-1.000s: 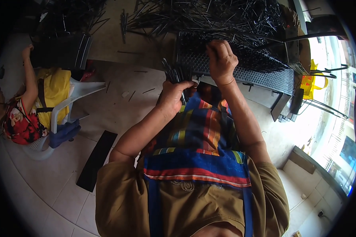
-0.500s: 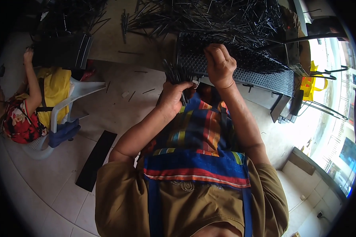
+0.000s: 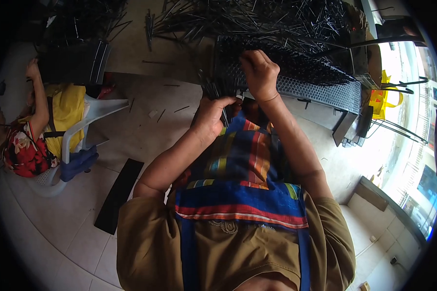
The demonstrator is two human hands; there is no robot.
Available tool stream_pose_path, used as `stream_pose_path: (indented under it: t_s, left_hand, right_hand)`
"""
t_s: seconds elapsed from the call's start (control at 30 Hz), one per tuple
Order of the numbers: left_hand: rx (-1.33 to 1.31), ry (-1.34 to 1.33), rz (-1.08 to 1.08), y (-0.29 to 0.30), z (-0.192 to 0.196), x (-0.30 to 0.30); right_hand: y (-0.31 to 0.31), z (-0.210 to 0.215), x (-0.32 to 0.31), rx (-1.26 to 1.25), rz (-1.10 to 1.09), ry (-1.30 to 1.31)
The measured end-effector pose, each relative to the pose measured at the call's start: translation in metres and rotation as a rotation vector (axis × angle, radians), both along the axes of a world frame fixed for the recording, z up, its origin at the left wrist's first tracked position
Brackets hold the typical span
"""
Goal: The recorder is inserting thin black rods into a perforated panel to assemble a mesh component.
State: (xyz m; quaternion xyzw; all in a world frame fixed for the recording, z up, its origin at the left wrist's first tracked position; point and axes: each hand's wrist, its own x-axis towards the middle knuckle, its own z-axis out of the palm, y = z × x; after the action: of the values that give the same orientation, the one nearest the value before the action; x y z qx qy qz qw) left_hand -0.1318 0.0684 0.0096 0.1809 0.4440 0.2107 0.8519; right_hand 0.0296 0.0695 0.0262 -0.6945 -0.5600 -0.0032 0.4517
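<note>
My left hand (image 3: 210, 115) is closed around a bundle of thin black sticks (image 3: 212, 88), whose ends stick out above and below the fist. Over the left part of a grey perforated rack (image 3: 320, 96), my right hand (image 3: 262, 72) is pinched, fingertips pointing down and away. What it pinches, if anything, is too small or dark to make out. Dense rows of black sticks (image 3: 308, 68) stand in the rack's far holes, while its near strip shows bare holes.
A loose heap of black sticks (image 3: 277, 22) covers the table behind the rack. To the left another person (image 3: 26, 140) sits on a white plastic chair (image 3: 102, 108) beside a black panel (image 3: 73, 63). A dark board (image 3: 119, 196) lies on the tiled floor. A yellow bag (image 3: 382, 103) hangs at right.
My right hand has shifted slightly left and away along the rack. My left hand still grips the bundle, almost unmoved.
</note>
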Motion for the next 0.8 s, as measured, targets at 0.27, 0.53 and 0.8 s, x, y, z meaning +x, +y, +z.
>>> stream_pose_path:
  t_s: [0.27,0.53,0.8]
  left_hand:
    - [-0.042,0.003,0.005,-0.001,-0.007,-0.002]
    - [-0.080,-0.058,0.028,0.002,-0.003,0.000]
    - [-0.107,-0.065,0.041,0.004,-0.003,0.000]
  right_hand:
    - [0.002,0.014,0.007,-0.095,-0.034,-0.105]
    - [-0.002,0.021,0.008,-0.198,0.032,-0.233]
    - [-0.001,0.014,0.010,-0.151,0.013,-0.191]
